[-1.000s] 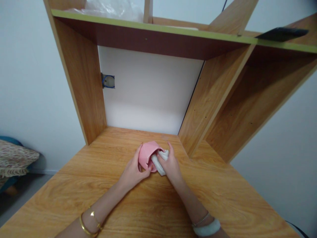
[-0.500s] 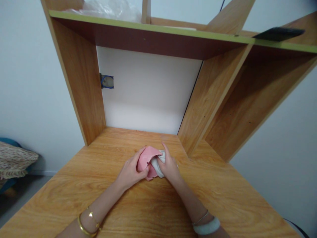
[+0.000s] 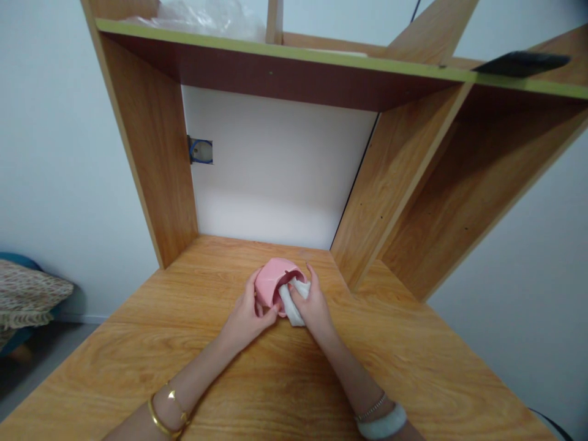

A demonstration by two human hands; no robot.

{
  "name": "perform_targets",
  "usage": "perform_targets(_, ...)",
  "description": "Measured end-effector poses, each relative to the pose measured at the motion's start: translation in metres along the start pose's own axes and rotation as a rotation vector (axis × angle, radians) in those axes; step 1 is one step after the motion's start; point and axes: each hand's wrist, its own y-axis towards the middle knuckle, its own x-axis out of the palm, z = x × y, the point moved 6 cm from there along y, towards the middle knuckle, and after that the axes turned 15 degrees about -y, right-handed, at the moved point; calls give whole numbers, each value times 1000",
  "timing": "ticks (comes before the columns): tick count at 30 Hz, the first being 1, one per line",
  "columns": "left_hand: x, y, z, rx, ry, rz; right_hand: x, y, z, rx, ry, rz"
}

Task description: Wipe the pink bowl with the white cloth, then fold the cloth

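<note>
Over the wooden desk I have a pink bowl with an uneven, notched rim, tipped so that its opening faces right and towards me. My left hand grips it from the left, thumb at the lower rim and fingers around the outside. In my right hand is a white cloth or tissue, pushed partly into the bowl's opening. The fingertips of that hand are partly hidden by the cloth and the rim. Whether the bowl rests on the desk I cannot tell.
The wooden desk runs beneath my arms. Behind it rise side panels and an upright divider under an overhead shelf. On the shelf lie clear plastic wrap and a dark flat object. A cloth-covered seat stands left.
The bowl has been turned in my left hand, so its opening and notch show differently. My right hand and the white cloth have shifted slightly, still at the opening.
</note>
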Motion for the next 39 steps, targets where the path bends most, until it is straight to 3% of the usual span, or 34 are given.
perform_targets(4, -10, 1, 7, 23, 170, 41, -12, 0, -4, -30, -242, -10)
perform_targets(7, -10, 0, 10, 22, 261, 9, -16, -1, -10, -137, -389, -27)
perform_targets(12, -7, -2, 13, 70, 327, -76, -8, -4, -16, -324, -402, -53)
perform_targets(19, -11, 1, 9, 16, 239, -38, 2, -3, 1, -139, -208, -83)
perform_targets(23, -3, -1, 5, 13, 101, -45, 3, 2, 12, 4, -50, 30)
perform_targets(29, 7, -3, 0, -22, -80, -37, 14, 2, 12, 16, 134, 17)
perform_targets(33, 1, -1, -1, -37, -33, 18, 2, 0, 3, 27, -22, 17)
perform_targets(39, 0, -3, 3, -46, 156, -22, -23, 1, -7, -22, -519, 44)
